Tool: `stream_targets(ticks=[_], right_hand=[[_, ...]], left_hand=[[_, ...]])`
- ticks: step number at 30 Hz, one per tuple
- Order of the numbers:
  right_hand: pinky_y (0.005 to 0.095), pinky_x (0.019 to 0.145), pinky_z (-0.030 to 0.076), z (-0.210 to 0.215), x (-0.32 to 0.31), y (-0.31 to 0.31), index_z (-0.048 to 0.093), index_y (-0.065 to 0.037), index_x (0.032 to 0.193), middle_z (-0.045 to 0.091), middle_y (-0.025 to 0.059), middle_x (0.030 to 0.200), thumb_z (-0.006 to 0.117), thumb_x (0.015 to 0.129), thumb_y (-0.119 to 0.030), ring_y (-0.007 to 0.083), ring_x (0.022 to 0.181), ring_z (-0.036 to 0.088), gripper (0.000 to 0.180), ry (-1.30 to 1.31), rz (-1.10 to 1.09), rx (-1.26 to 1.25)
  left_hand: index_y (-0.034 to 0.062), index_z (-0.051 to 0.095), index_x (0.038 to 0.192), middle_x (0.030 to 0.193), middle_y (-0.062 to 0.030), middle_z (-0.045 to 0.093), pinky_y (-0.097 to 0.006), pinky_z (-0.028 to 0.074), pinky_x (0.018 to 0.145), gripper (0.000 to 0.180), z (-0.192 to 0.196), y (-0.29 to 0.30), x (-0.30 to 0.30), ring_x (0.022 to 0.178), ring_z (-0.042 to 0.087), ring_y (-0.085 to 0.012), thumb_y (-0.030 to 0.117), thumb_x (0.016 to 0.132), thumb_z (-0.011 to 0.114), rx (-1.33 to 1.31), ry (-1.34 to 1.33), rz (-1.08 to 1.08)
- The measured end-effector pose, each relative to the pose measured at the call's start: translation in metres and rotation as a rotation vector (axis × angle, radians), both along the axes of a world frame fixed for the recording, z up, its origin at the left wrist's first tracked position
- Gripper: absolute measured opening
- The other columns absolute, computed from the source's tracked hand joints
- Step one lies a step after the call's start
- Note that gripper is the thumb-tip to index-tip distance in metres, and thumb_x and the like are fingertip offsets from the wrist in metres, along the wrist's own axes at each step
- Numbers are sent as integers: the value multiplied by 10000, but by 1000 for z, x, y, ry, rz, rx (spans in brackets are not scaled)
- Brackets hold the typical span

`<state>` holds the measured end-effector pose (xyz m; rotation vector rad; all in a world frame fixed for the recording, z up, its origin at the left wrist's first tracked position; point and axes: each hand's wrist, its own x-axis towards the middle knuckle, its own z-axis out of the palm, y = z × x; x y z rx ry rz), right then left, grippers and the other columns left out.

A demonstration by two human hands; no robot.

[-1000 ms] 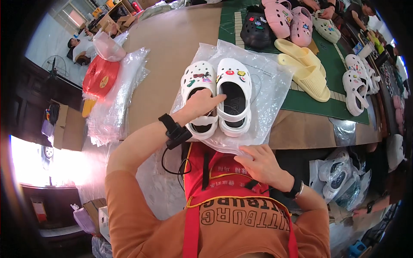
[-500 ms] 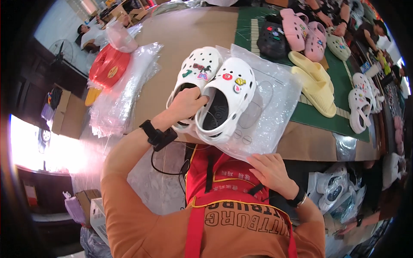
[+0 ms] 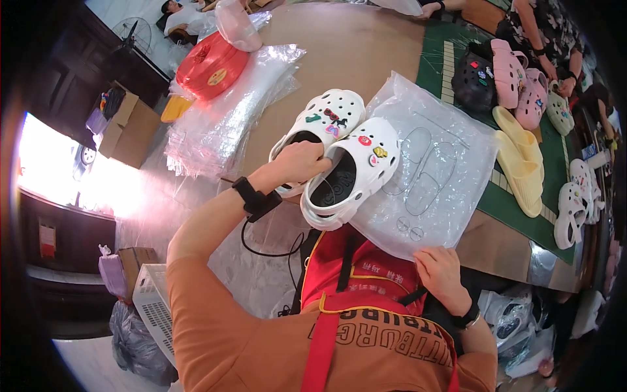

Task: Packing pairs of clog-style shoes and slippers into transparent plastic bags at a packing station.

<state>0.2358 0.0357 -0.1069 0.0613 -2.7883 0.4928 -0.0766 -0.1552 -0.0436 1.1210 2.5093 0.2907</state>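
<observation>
At the brown-covered table's (image 3: 353, 46) near edge: pair of white, perforated foam clogs with colourful charms (image 3: 363, 163), overlapping the left side of a flat, clear plastic bag (image 3: 444, 189).
Room beyond the toes: brown tabletop, between a stack of clear plastic sleeves (image 3: 228, 111) and a green mat (image 3: 431, 55).
Clogs' direction: toes away and rightward, heels toward the wearer; long axes diagonal.
Left hand (image 3: 300, 163): grasping both clogs at their adjoining sides.
Right hand (image 3: 441, 274): at the bag's near corner; cannot tell whether pinching.
Open cardboard box (image 3: 134, 130), left: holds dark items.
</observation>
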Motion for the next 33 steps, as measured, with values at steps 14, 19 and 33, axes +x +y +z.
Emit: stream_targets(ticks=[14, 19, 33], right_hand=[[323, 644, 370, 13, 6, -11, 602, -107, 833, 572, 11, 818, 661, 702, -128, 192, 731, 536, 145, -112, 53, 52], [312, 638, 359, 6, 11, -6, 596, -106, 815, 564, -2, 803, 642, 721, -121, 172, 700, 522, 106, -57, 30, 24], [309, 655, 386, 1, 10, 1, 551, -94, 858, 570, 19, 845, 587, 661, -42, 185, 701, 541, 207, -5, 108, 112]], left_hand=[[-55, 599, 778, 745, -241, 604, -442, 461, 663, 474, -4, 7, 7, 711, 601, -373, 407, 774, 496, 1, 13, 40], [-52, 598, 771, 739, -245, 598, -452, 458, 655, 437, -6, 5, 9, 707, 595, -382, 373, 789, 497, 32, 22, 22], [-35, 551, 988, 869, -246, 573, -447, 458, 667, 337, 6, -22, 36, 767, 568, -387, 198, 745, 569, 408, 341, -113]])
